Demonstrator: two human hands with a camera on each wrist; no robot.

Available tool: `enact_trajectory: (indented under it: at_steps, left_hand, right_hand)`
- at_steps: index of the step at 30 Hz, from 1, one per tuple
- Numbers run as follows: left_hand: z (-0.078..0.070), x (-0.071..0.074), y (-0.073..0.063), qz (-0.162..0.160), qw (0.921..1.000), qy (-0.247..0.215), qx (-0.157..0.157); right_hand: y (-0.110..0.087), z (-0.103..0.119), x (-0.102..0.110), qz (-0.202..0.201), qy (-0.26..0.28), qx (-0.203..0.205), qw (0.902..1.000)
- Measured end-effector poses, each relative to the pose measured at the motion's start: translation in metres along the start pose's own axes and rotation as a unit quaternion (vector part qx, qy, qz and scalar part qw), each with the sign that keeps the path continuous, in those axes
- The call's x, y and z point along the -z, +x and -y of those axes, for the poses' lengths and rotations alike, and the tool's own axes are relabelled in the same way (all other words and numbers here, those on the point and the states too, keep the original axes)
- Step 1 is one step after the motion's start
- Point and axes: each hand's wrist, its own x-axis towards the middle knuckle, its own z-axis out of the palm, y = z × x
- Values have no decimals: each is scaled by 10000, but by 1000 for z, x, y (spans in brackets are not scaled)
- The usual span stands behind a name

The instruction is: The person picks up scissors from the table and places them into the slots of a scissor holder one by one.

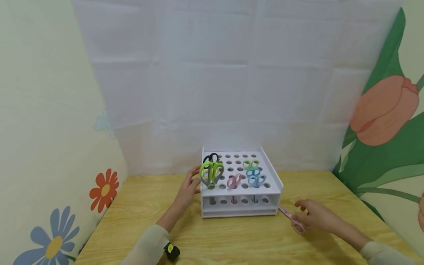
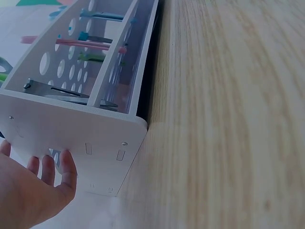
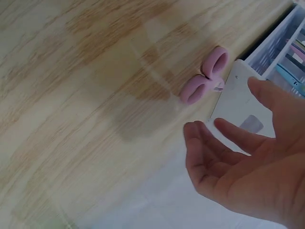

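A white two-tier rack (image 1: 238, 213) with rows of round holes stands on the table. My left hand (image 1: 189, 187) is at its left side; in the left wrist view, the fingertips rest on the side panel (image 2: 95, 138). Beside the rack's right side lies a pair of pink scissors (image 1: 287, 213), handles toward me. My right hand (image 1: 316, 216) hovers near these scissors, fingers loosely bent and apart from the handles (image 3: 211, 78) in the right wrist view. Nothing shows in its grasp.
Upright in the rack are green-and-grey scissors (image 1: 211, 180), black scissors (image 1: 207, 158), pink scissors (image 1: 233, 182), light green scissors (image 1: 250, 164), teal scissors (image 1: 253, 172) and light blue scissors (image 1: 256, 181). White sheeting (image 1: 205, 92) hangs behind the wooden table (image 1: 212, 239).
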Motion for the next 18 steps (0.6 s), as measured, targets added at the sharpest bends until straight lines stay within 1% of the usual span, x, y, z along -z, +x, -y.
enact_trajectory:
  at_steps: [4, 7, 12, 16, 18]
  left_hand:
    - [-3, 0, 2, 54, 9999, -29, 100]
    - [-5, 0, 3, 70, 9999, -24, 85]
    - [-5, -1, 2, -10, 10000, -23, 0]
    - [-2, -1, 0, -15, 10000, -28, -36]
    - [-1, -1, -1, -8, 10000, -27, -37]
  right_hand:
    - [-3, -3, -5, 138, -118, 121, 9998]
    - [-7, -6, -9, 125, -216, 220, 9994]
    - [-9, -7, -12, 49, -488, -27, 9988]
    - [-8, -7, -13, 24, -483, -202, 9986]
    - [-9, -8, -14, -33, -437, -200, 9988]
